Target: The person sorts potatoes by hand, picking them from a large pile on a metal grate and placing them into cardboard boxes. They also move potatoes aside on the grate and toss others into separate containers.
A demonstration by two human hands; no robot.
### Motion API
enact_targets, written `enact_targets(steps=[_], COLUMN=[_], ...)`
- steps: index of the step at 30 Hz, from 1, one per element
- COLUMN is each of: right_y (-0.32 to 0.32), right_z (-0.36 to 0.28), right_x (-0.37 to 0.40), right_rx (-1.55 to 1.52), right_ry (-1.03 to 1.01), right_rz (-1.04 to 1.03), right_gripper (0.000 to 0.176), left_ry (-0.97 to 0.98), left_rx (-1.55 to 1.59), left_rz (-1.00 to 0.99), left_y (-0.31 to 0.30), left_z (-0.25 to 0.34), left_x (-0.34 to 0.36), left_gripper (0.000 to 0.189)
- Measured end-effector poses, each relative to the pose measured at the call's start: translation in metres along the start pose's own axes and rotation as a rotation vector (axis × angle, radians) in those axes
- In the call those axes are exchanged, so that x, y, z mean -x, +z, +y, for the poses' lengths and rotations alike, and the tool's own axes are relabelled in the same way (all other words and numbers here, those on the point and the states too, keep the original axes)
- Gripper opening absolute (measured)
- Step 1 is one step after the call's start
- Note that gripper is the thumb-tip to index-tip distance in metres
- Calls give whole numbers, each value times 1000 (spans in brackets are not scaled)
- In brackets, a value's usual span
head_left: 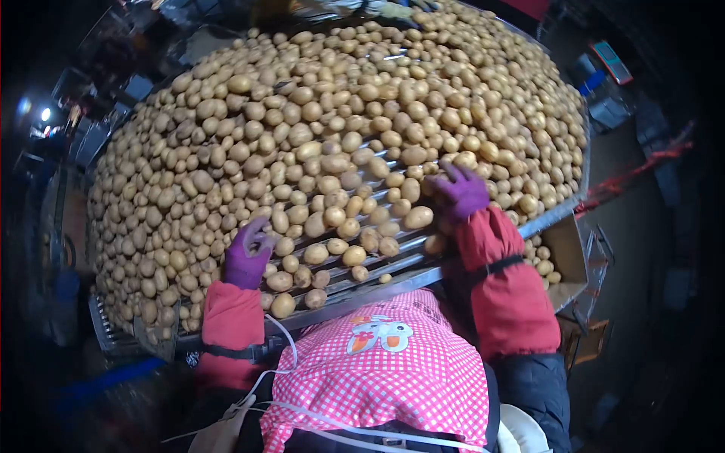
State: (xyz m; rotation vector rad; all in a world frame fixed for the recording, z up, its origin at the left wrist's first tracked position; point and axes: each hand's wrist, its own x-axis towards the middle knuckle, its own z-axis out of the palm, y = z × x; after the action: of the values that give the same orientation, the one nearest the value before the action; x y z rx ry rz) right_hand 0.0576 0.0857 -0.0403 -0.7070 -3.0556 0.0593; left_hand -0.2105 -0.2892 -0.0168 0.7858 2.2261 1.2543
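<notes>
Potatoes point(321, 113) lie heaped over a slatted metal table point(393, 266), thinning out in front of me so that the bars show. My left hand point(248, 254), in a purple glove, is at the near left of this thinner patch. Its thumb and fingers are bent and apart, beside a few potatoes, with none visible in its grasp. On the right, my purple-gloved right hand point(462, 192) reaches over the potatoes with fingers spread, touching or just above them. Its palm side is hidden. A single larger potato point(418, 217) lies just left of it.
The table's metal front edge point(362, 303) runs close to my checked apron point(377, 377). A cardboard box point(566, 253) with potatoes stands below the right edge. Red cord point(638, 170) stretches off to the right. Another person's gloved hand point(396, 10) shows at the far side.
</notes>
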Motion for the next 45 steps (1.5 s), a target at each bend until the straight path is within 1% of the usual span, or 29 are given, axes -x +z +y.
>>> enact_targets(steps=[2, 4, 5, 6, 7, 8, 10, 12, 15, 16, 17, 18, 19, 22, 23, 26, 27, 28, 30, 31, 32, 34, 35, 36, 38, 40, 41, 42, 45], right_y=[14, 29, 1, 1, -17, -33, -10, -15, 0, 10, 22, 15, 3, -13, -24, 3, 2, 0, -10, -11, -19, -36, -32, -21, -20, -8, -7, -6, 3], right_z=[24, 62, 50, 55, 41, 22, -6, -56, -41, -26, -3, 7, 14, 29, 36, 62, 68, 74, 81, 85, 94, 109, 120, 140, 166, 186, 196, 204, 225], right_x=[-30, -50, -45, -43, -35, -22, -3, 18, 16, 14, 16, 15, 18, 13, 11, -8, -19, -31, -59, -78, -90, -109, -121, -137, -160, -170, -176, -185, -194], right_rx=[-14, 83, 115, 98, -41, -181, -301, -217, -257, -320, -383, -444, -322, -136, -71, 55, 40, 20, 62, 122, 133, 85, 72, 108, 75, 22, 31, 43, -4], right_ry=[86, 232, 362, 397, 323, 250, -130, -258, -277, -243, -202, -157, 20, 88, 152, 186, 191, 170, 167, 191, 224, 245, 221, 211, 178, 99, 112, 129, 141], right_rz=[79, 188, 295, 422, 382, 336, 196, 262, 228, 148, 65, -18, -133, 358, 236, 162, 85, 107, 7, 4, -62, -90, -43, -61, -34, 224, 253, 292, 309], right_gripper=[60, 55, 55, 59, 63, 66, 63, 46, 38, 40, 41, 43, 42, 46, 51, 55, 57, 57, 57, 56, 56, 59, 64, 66, 65, 59, 57, 55, 54], left_ry=[-3, 176, 278, 328, 385, 378, 431, 523, 641, 674, 621, 631, 648, 742, 772, 770, 770, 756, 857, 843, 834, 816, 791, 762, 844, 872, 862, 780, 775], left_rx=[-118, -359, -477, -638, -795, -851, -740, -752, -767, -774, -789, -758, -725, -771, -810, -885, -921, -902, -932, -945, -936, -915, -951, -984, -975, -935, -913, -960, -896], left_rz=[-136, -207, -242, -276, -304, -293, -309, -323, -414, -460, -532, -516, -493, -419, -393, -382, -392, -406, -391, -405, -383, -340, -371, -401, -334, -332, -307, -344, -403], left_y=[-13, -13, -9, -4, 1, 8, 14, 27, 56, 64, 69, 74, 80, 94, 97, 109, 114, 122, 136, 142, 152, 172, 180, 188, 202, 208, 214, 221, 238], left_z=[-10, -15, -15, -11, -6, -5, -9, -3, 17, 27, 38, 40, 43, 56, 59, 64, 68, 72, 83, 91, 97, 109, 115, 119, 121, 121, 123, 131, 139], left_x=[14, 31, 34, 37, 40, 47, 38, 23, -7, -17, -25, -29, -35, -76, -93, -133, -144, -153, -177, -190, -201, -224, -236, -246, -265, -274, -281, -289, -310], left_gripper=[53, 67, 74, 86, 97, 96, 87, 79, 69, 66, 65, 65, 66, 66, 66, 66, 66, 66, 65, 65, 64, 63, 62, 61, 61, 60, 60, 60, 61])
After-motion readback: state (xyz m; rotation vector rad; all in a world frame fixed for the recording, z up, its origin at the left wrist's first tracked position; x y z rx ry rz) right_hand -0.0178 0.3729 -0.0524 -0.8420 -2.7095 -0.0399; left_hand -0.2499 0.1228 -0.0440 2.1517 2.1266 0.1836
